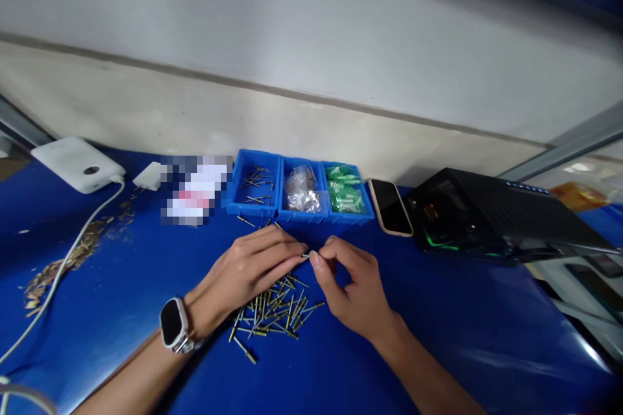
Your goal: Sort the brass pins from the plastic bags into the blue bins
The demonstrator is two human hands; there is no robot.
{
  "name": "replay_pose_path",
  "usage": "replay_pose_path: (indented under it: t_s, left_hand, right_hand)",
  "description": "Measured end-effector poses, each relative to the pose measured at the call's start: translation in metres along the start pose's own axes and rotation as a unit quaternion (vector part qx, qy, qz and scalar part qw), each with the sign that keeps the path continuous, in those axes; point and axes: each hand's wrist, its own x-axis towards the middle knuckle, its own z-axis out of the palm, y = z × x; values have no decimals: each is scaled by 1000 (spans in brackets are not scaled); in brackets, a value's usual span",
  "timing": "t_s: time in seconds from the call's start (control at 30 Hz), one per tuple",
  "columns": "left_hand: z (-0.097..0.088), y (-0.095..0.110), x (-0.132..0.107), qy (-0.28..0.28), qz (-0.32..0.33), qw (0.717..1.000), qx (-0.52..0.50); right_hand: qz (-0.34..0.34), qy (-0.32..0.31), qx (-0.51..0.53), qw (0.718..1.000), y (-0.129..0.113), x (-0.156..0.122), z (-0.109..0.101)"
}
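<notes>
My left hand (246,270) and my right hand (348,285) meet above the blue tabletop (462,331), their fingertips pinching a small thin metal pin (304,255) between them. Just below the hands lies a loose heap of several slim metal pins with brass-coloured parts (275,314). A few more pins (246,221) lie nearer the bins. A black-faced smartwatch (172,324) sits on my left wrist.
A blue three-compartment parts bin (254,210) holds pins, a clear bag (302,189) and green packets (344,189). A phone (390,207) and black device (491,214) stand right; a white power bank (78,164), cable (68,266) and brass scraps (63,259) lie left.
</notes>
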Motion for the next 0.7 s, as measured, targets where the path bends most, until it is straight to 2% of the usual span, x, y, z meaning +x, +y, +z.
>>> replay_pose_path:
  t_s: [0.07, 0.13, 0.17, 0.23, 0.33, 0.43, 0.57, 0.7]
  left_hand:
    - [-6, -3, 5, 45, 15, 998, 45]
    - [-14, -12, 12, 123, -13, 985, 117]
    - [-17, -18, 16, 160, -42, 973, 160]
    - [-23, -31, 22, 186, -106, 947, 241]
    - [-27, -42, 25, 157, -167, 926, 301]
    - [-24, -38, 21, 137, -159, 931, 298]
    - [-16, -23, 17, 101, -111, 953, 262]
    - [-10, -14, 13, 54, -76, 972, 214]
  right_hand:
    - [-4, 18, 16, 1000, -1, 1, -2]
    - [5, 19, 18, 1000, -2, 2, -5]
    - [16, -1, 7, 1000, -3, 4, -9]
    - [51, -81, -39, 995, -3, 6, -17]
    - [111, -244, -121, 956, 0, 8, -30]
    - [149, -339, -142, 918, 5, 7, -36]
    - [159, -368, -144, 905, 9, 1, -32]
    - [151, -339, -123, 920, 12, 1, -28]
